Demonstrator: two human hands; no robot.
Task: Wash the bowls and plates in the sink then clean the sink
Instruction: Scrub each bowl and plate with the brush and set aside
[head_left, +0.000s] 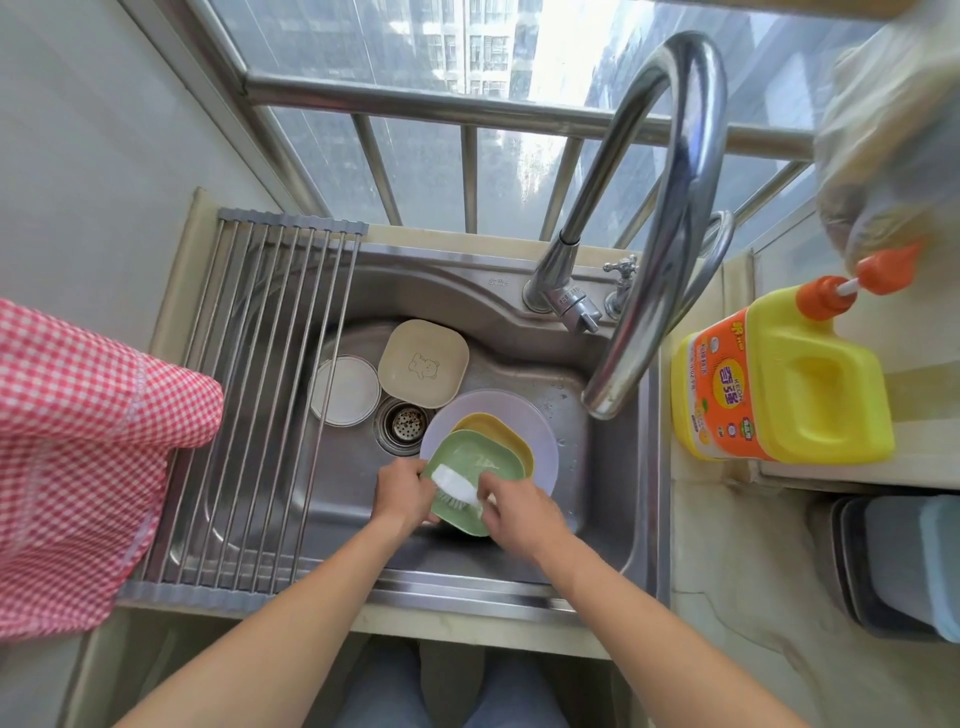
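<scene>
My left hand (400, 496) grips the left edge of a green square plate (462, 470), held tilted over the steel sink (545, 322). My right hand (514, 512) holds a white dish brush (457, 486) with its bristles down on the green plate. Under the green plate lie a yellow square plate (501, 434) and a pale lilac round plate (540, 441). Farther back in the basin sit a beige square bowl with a bear drawing (423, 361) and a white round dish (345, 389), beside the drain strainer (408, 421).
A roll-up drying rack (260, 395) covers the sink's left part, with a red checked cloth (78, 457) on its left. The curved tap (670, 218) arches over the basin. A yellow detergent bottle (784, 379) stands on the right counter. Grey-blue containers (904, 566) sit lower right.
</scene>
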